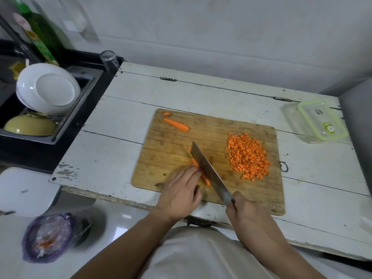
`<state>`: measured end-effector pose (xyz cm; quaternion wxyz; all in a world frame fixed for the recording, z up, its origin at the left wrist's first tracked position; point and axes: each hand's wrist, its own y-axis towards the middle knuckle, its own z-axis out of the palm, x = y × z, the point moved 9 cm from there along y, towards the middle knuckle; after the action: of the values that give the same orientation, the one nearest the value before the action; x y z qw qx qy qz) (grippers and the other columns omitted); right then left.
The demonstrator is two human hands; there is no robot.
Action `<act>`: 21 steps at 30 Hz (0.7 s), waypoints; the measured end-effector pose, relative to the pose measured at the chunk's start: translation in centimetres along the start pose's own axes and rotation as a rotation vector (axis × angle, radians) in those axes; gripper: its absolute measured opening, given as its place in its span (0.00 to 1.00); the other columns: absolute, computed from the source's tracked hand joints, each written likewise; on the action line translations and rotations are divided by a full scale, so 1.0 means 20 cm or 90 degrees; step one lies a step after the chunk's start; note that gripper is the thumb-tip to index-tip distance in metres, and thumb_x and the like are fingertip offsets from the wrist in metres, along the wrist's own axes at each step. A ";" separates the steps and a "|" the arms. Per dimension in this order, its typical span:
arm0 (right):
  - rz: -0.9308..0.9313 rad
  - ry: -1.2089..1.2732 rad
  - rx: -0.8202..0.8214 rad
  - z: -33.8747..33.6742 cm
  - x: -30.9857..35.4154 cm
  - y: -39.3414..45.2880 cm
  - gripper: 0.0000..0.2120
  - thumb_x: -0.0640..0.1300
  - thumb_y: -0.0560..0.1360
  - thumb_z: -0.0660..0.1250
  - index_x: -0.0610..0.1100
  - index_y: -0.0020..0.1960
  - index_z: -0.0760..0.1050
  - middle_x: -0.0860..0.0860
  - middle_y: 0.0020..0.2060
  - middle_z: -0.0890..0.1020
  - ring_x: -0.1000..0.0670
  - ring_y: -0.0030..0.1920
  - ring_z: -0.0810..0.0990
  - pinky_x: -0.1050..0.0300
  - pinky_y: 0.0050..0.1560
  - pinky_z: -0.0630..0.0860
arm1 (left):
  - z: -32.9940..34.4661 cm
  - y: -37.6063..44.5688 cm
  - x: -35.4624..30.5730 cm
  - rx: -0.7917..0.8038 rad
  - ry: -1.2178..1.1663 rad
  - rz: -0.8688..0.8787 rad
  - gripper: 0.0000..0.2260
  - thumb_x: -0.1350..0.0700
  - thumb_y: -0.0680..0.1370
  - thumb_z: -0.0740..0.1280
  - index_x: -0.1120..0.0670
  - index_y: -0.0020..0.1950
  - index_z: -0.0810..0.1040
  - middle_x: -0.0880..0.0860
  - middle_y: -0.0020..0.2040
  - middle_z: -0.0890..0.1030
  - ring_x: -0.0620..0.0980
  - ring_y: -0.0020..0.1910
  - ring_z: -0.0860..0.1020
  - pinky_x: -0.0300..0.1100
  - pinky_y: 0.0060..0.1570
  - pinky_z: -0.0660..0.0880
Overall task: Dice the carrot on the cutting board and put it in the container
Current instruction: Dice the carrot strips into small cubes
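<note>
A wooden cutting board lies on the white table. On its right side sits a heap of diced carrot. A long carrot wedge and a small end piece lie at the board's far left. My left hand presses down on carrot strips near the board's front. My right hand grips the handle of a cleaver, whose blade stands against the strips beside my left fingertips. A clear plastic container with a green-rimmed lid stands at the table's far right.
A sink at the left holds white plates and a yellow bowl. A drinking glass and a green bottle stand behind it. A purple bag of scraps sits on the floor at lower left.
</note>
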<state>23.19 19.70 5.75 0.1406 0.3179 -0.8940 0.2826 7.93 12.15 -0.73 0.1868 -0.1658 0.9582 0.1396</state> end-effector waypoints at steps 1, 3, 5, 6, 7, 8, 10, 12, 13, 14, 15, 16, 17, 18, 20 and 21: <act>-0.004 -0.004 -0.001 0.00 0.00 0.00 0.14 0.50 0.83 0.57 0.51 0.39 0.62 0.50 0.28 0.74 0.47 0.32 0.74 0.50 0.32 0.64 | 0.00 0.00 0.00 -0.005 -0.002 0.004 0.19 0.53 0.78 0.66 0.56 0.68 0.78 0.51 0.68 0.77 0.49 0.70 0.72 0.46 0.72 0.68; -0.007 -0.012 -0.002 0.01 -0.01 0.00 0.14 0.50 0.83 0.57 0.52 0.39 0.61 0.50 0.28 0.73 0.47 0.31 0.74 0.51 0.30 0.62 | -0.01 0.00 0.00 -0.011 -0.005 0.012 0.18 0.54 0.78 0.66 0.56 0.67 0.79 0.51 0.67 0.78 0.49 0.70 0.72 0.45 0.72 0.67; -0.009 -0.024 0.004 0.02 -0.02 0.00 0.14 0.50 0.83 0.57 0.52 0.39 0.61 0.51 0.28 0.73 0.48 0.31 0.73 0.51 0.30 0.60 | 0.00 0.00 0.00 -0.012 -0.004 0.013 0.18 0.54 0.78 0.66 0.55 0.67 0.79 0.51 0.67 0.78 0.49 0.70 0.72 0.46 0.72 0.68; -0.008 -0.031 0.009 0.02 -0.02 0.00 0.14 0.50 0.83 0.57 0.53 0.39 0.60 0.51 0.29 0.74 0.47 0.31 0.74 0.51 0.30 0.61 | 0.00 0.00 0.00 -0.012 -0.004 0.010 0.18 0.54 0.78 0.66 0.55 0.67 0.79 0.51 0.67 0.78 0.49 0.70 0.72 0.46 0.72 0.68; -0.008 -0.035 0.013 0.02 -0.02 -0.01 0.14 0.50 0.84 0.56 0.53 0.40 0.60 0.50 0.29 0.74 0.47 0.31 0.74 0.51 0.30 0.61 | 0.00 0.00 0.00 -0.013 -0.005 0.007 0.18 0.54 0.78 0.66 0.55 0.68 0.79 0.50 0.68 0.77 0.49 0.70 0.72 0.47 0.71 0.69; -0.006 -0.035 0.018 0.03 -0.01 -0.01 0.14 0.50 0.84 0.56 0.52 0.40 0.60 0.50 0.29 0.74 0.46 0.31 0.74 0.52 0.30 0.62 | 0.00 0.00 0.01 -0.014 -0.007 0.006 0.18 0.54 0.78 0.66 0.54 0.68 0.78 0.50 0.68 0.77 0.49 0.71 0.72 0.47 0.71 0.69; 0.012 -0.044 0.026 0.03 -0.01 0.02 0.12 0.48 0.84 0.56 0.51 0.41 0.62 0.50 0.31 0.75 0.46 0.32 0.74 0.56 0.28 0.62 | 0.01 0.00 0.00 -0.013 -0.012 0.007 0.18 0.54 0.78 0.66 0.54 0.68 0.78 0.50 0.68 0.77 0.49 0.70 0.73 0.47 0.71 0.69; 0.010 -0.091 0.026 0.05 0.01 0.08 0.10 0.46 0.84 0.54 0.47 0.45 0.65 0.50 0.34 0.77 0.46 0.34 0.75 0.58 0.28 0.61 | 0.00 0.01 0.00 -0.016 -0.011 0.008 0.18 0.53 0.78 0.65 0.54 0.67 0.79 0.50 0.67 0.78 0.49 0.70 0.73 0.47 0.71 0.69; 0.002 -0.126 0.019 0.06 0.03 0.12 0.08 0.45 0.84 0.54 0.45 0.47 0.66 0.50 0.36 0.78 0.45 0.35 0.76 0.58 0.28 0.62 | 0.00 0.02 0.00 -0.018 -0.012 0.010 0.17 0.53 0.78 0.65 0.54 0.66 0.79 0.50 0.67 0.78 0.49 0.69 0.73 0.46 0.72 0.68; -0.001 -0.158 0.008 0.07 0.05 0.15 0.07 0.44 0.84 0.54 0.45 0.49 0.67 0.49 0.38 0.79 0.44 0.37 0.78 0.57 0.28 0.63 | 0.00 0.02 -0.01 -0.019 -0.011 0.010 0.17 0.53 0.78 0.64 0.53 0.65 0.79 0.50 0.67 0.78 0.49 0.69 0.73 0.45 0.72 0.67; -0.011 -0.173 -0.004 0.07 0.08 0.17 0.06 0.43 0.84 0.54 0.44 0.51 0.69 0.48 0.39 0.80 0.44 0.38 0.80 0.56 0.28 0.66 | 0.00 0.02 0.00 -0.014 -0.008 0.008 0.17 0.53 0.77 0.63 0.53 0.65 0.79 0.50 0.66 0.78 0.49 0.68 0.73 0.44 0.72 0.66; -0.025 -0.166 -0.006 0.09 0.10 0.19 0.07 0.43 0.84 0.54 0.43 0.52 0.70 0.46 0.41 0.81 0.43 0.40 0.81 0.54 0.31 0.69 | 0.00 0.01 -0.01 -0.002 -0.006 0.007 0.18 0.52 0.78 0.62 0.52 0.66 0.78 0.49 0.67 0.77 0.48 0.68 0.73 0.44 0.71 0.66; -0.039 -0.150 0.000 0.10 0.12 0.18 0.09 0.43 0.84 0.53 0.41 0.53 0.70 0.45 0.42 0.81 0.42 0.42 0.81 0.54 0.36 0.70 | 0.00 0.02 -0.01 0.007 -0.002 0.006 0.18 0.52 0.78 0.61 0.51 0.66 0.78 0.49 0.67 0.77 0.48 0.68 0.72 0.44 0.70 0.66; -0.048 -0.140 0.006 0.10 0.13 0.18 0.10 0.44 0.85 0.52 0.41 0.53 0.70 0.44 0.44 0.80 0.41 0.44 0.81 0.53 0.39 0.71 | 0.00 0.02 -0.01 0.008 0.000 0.004 0.18 0.51 0.78 0.60 0.51 0.66 0.78 0.48 0.67 0.77 0.48 0.67 0.73 0.44 0.70 0.67; -0.056 -0.141 0.007 0.09 0.10 0.15 0.11 0.45 0.85 0.50 0.42 0.51 0.69 0.44 0.44 0.80 0.41 0.45 0.81 0.51 0.41 0.73 | 0.00 0.02 -0.02 -0.001 0.006 0.004 0.16 0.52 0.78 0.61 0.51 0.65 0.78 0.49 0.66 0.77 0.49 0.66 0.74 0.45 0.68 0.69; -0.056 -0.139 0.006 0.08 0.07 0.13 0.11 0.46 0.85 0.50 0.43 0.50 0.69 0.44 0.43 0.80 0.41 0.44 0.80 0.50 0.41 0.73 | -0.01 0.02 -0.02 -0.007 0.011 0.006 0.15 0.52 0.79 0.62 0.51 0.64 0.79 0.49 0.65 0.78 0.49 0.66 0.74 0.45 0.68 0.69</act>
<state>20.44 19.77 4.03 0.0533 0.3866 -0.8878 0.2438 8.15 12.66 -0.31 0.1771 -0.1638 0.9597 0.1442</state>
